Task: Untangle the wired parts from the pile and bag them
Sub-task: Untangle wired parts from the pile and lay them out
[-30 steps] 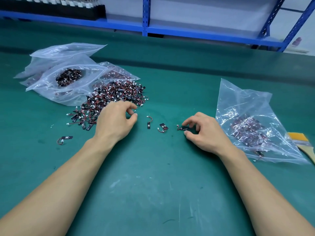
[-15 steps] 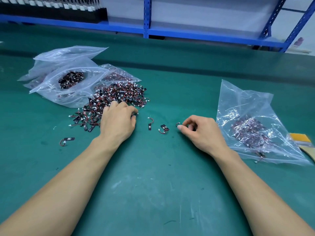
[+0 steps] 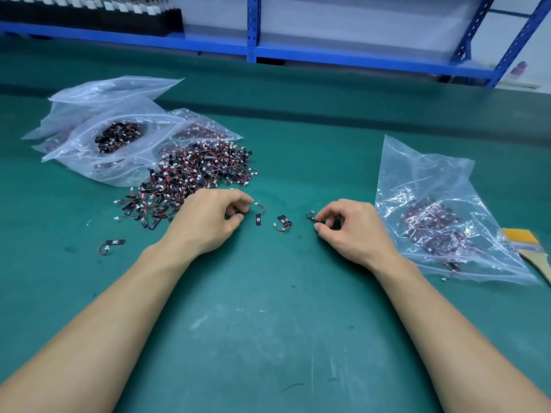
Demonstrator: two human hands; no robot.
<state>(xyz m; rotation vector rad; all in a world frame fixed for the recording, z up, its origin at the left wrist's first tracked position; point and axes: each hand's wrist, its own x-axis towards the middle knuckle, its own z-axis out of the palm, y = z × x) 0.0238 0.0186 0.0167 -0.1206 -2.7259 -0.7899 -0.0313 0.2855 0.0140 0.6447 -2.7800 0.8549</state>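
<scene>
A tangled pile of small black wired parts (image 3: 196, 171) with red wires and white plugs lies left of centre on the green mat. My left hand (image 3: 208, 222) sits at the pile's near edge and pinches a red-wired part between thumb and fingers. My right hand (image 3: 348, 231) pinches another wired part (image 3: 311, 217) at its fingertips. Between the hands lie two loose parts: one (image 3: 258, 214) close to the left hand and one (image 3: 283, 223) in the middle. A clear bag (image 3: 432, 186) holding sorted parts lies right of my right hand.
Several clear zip bags (image 3: 119, 138) with parts lie behind the pile at the left. A single part (image 3: 111, 245) lies apart at the near left. A brush (image 3: 530, 248) lies at the right edge. Blue shelving (image 3: 253, 28) runs along the back.
My left hand has drawn back from the pile toward the centre with a part pinched in it. My right hand has stayed in place, working its part at the fingertips.
</scene>
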